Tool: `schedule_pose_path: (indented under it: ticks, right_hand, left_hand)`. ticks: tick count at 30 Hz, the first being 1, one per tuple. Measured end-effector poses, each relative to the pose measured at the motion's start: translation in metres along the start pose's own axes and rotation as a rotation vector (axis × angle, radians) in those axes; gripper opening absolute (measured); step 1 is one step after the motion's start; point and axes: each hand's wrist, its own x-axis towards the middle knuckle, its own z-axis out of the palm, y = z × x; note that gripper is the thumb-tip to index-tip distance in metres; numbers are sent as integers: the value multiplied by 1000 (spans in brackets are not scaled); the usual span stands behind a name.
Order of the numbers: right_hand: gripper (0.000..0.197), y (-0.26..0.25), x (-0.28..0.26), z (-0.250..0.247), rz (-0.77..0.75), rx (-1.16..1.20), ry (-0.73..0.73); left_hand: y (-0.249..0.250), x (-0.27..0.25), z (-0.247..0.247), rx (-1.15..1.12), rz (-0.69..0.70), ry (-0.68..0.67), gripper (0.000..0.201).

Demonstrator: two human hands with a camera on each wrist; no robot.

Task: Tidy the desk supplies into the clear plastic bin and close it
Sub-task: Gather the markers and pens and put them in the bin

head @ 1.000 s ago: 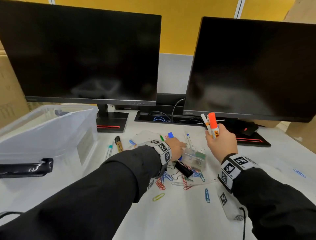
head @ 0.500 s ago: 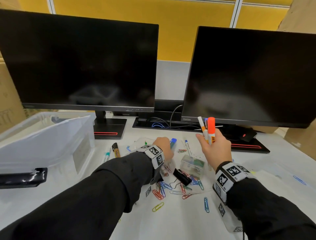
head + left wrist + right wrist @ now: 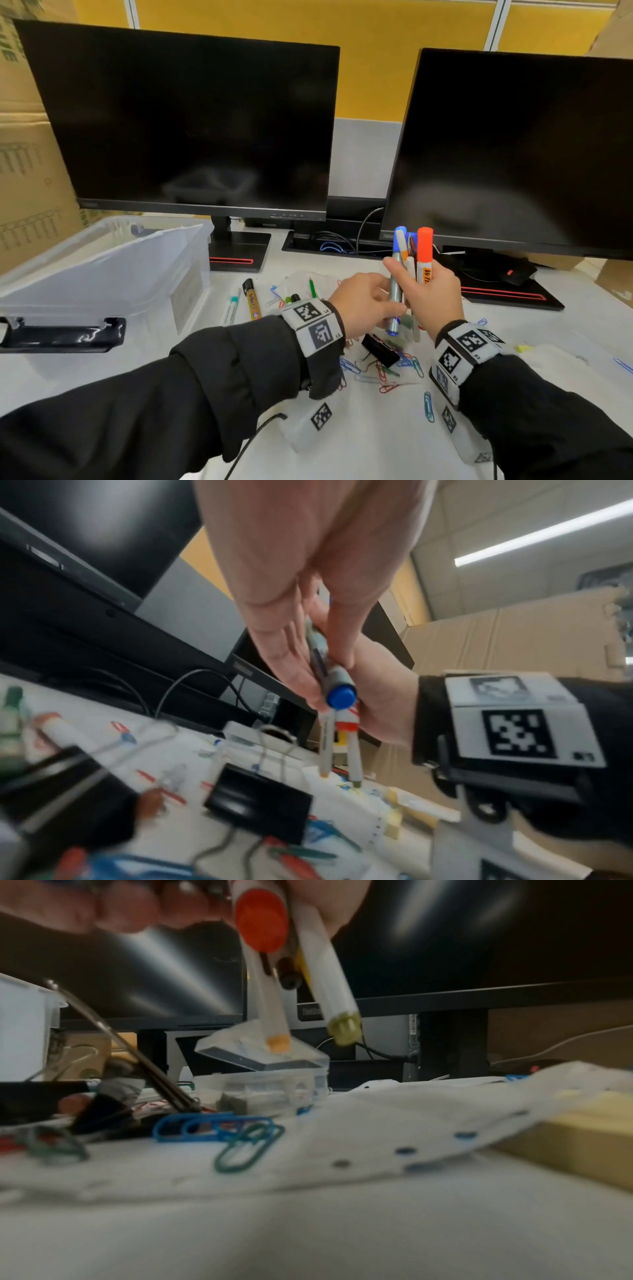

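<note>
My right hand (image 3: 430,291) grips an upright bundle of markers (image 3: 424,255) with an orange cap on top; their ends (image 3: 262,920) show in the right wrist view. My left hand (image 3: 368,305) pinches a grey marker with blue ends (image 3: 337,691) and holds it against that bundle, under the right thumb. The clear plastic bin (image 3: 102,270) stands open at the left, its lid with a black handle (image 3: 61,334) lying in front. Loose paper clips (image 3: 411,365), a black binder clip (image 3: 380,349) and a small clear box (image 3: 267,1080) lie below the hands.
A black-and-gold marker (image 3: 251,299), a teal-capped marker (image 3: 231,310) and a green pen (image 3: 312,287) lie between the bin and my hands. Two dark monitors (image 3: 191,130) stand at the back. A yellow sticky pad (image 3: 582,1137) lies under perforated paper at the right.
My left hand lifted the blue marker off the desk and brought it right, up against the bundle in my right hand. The right hand stayed raised with its markers.
</note>
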Motion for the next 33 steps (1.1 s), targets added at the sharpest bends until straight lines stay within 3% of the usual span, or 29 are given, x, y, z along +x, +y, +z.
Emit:
schedule_pose_path:
  ticks: [4, 6, 8, 11, 13, 17, 22, 26, 30, 33]
  right_hand:
    - [26, -3, -4, 2, 12, -47, -77]
    - [25, -4, -5, 3, 40, -56, -100]
    - [25, -5, -4, 3, 71, -42, -90]
    - [29, -6, -3, 5, 90, -14, -68]
    - [27, -8, -3, 7, 95, -13, -78]
    - [27, -8, -3, 13, 114, -12, -94]
    - [27, -7, -2, 13, 117, -43, -103]
    - [26, -6, -2, 14, 105, -64, -114]
    - [28, -6, -2, 13, 54, -60, -114]
    - [29, -5, -3, 12, 11, -24, -102]
  left_hand:
    - [-7, -3, -23, 166, 10, -57, 30]
    - [-15, -1, -44, 401, -45, 18, 28]
    - [-26, 0, -67, 711, -185, 96, 31]
    - [-44, -2, -91, 1023, -416, 66, 38]
    - [-55, -2, -97, 1074, -499, 46, 38]
    - [-67, -1, -94, 1098, -533, 25, 32]
    - [-58, -2, -93, 920, -532, 88, 39]
    - [-44, 2, -96, 518, -450, 181, 30]
    - [-21, 3, -69, 1, -234, 42, 24]
    - [-15, 6, -45, -244, -243, -95, 20]
